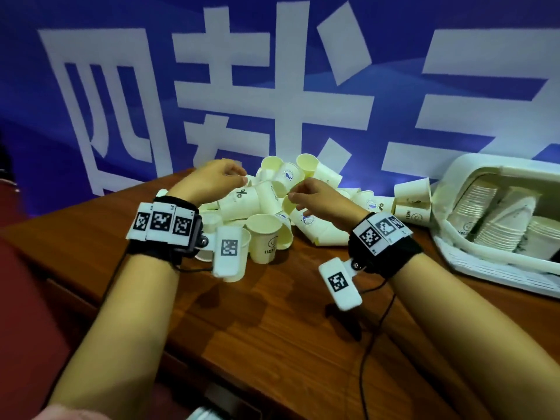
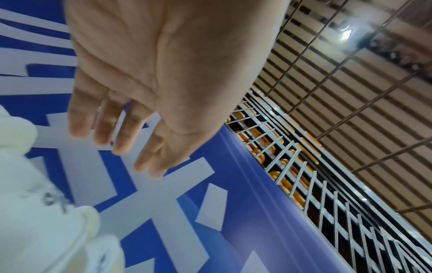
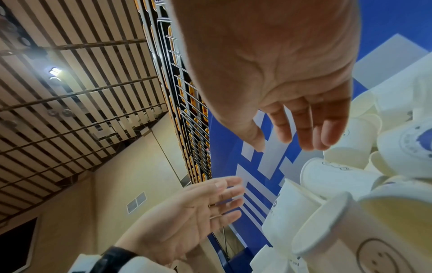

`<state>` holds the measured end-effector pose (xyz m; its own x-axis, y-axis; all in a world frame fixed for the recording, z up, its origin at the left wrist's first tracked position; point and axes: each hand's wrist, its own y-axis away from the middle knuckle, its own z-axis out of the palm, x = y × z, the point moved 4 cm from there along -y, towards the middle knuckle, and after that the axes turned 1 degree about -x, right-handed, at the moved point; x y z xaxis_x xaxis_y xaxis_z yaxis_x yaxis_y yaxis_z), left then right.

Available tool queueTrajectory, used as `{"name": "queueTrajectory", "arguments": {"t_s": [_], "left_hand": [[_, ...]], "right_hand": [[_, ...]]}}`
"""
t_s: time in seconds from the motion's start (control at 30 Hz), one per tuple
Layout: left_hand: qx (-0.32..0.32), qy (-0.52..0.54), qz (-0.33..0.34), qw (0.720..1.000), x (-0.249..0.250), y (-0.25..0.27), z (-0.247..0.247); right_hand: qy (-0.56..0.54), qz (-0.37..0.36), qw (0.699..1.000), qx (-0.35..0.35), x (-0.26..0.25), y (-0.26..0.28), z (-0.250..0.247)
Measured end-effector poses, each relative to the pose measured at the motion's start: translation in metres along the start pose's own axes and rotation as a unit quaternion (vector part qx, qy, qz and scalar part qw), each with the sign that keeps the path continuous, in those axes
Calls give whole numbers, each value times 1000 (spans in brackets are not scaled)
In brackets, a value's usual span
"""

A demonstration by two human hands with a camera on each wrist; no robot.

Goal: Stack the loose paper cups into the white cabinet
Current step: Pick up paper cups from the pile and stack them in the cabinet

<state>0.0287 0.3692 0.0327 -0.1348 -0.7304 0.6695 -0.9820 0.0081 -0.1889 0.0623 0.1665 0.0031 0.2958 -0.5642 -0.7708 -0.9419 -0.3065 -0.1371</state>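
Observation:
A heap of loose cream paper cups lies on the wooden table, some upright, most on their sides. My left hand hovers over the heap's left side with relaxed fingers and holds nothing; the left wrist view shows its bare palm with cups below it. My right hand hangs over the middle of the heap, also empty, fingers loosely spread above cups. The white cabinet lies at the right, with stacked cups inside.
A blue banner with large white characters stands right behind the heap. Two cups sit between the heap and the cabinet. A black cable runs from my right wrist across the table's near part.

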Motion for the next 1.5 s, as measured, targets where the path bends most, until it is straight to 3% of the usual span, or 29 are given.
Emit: {"name": "queueTrajectory", "arguments": {"t_s": [0.17, 0.33, 0.67, 0.83, 1.03, 1.2, 1.5], "left_hand": [[35, 29, -69, 997, -37, -16, -1], [-9, -10, -111, 994, -53, -26, 3], [-80, -121, -83, 986, -57, -45, 18], [-86, -151, -67, 983, -55, -53, 20], [-58, -162, -30, 985, -46, -58, 19], [-14, -133, 18, 991, -21, -55, 9], [-39, -25, 95, 994, 55, -43, 33]], "right_hand": [[21, 37, 999, -12, -16, -10, 20], [13, 65, 997, -33, -27, -20, 38], [0, 93, 995, -45, -36, -45, 62], [-23, 94, 995, -27, -36, -49, 63], [-52, 29, 998, 31, -46, -46, 56], [-9, -63, 988, 138, -53, -42, 35], [6, -168, 951, 259, -35, -2, -39]]}}
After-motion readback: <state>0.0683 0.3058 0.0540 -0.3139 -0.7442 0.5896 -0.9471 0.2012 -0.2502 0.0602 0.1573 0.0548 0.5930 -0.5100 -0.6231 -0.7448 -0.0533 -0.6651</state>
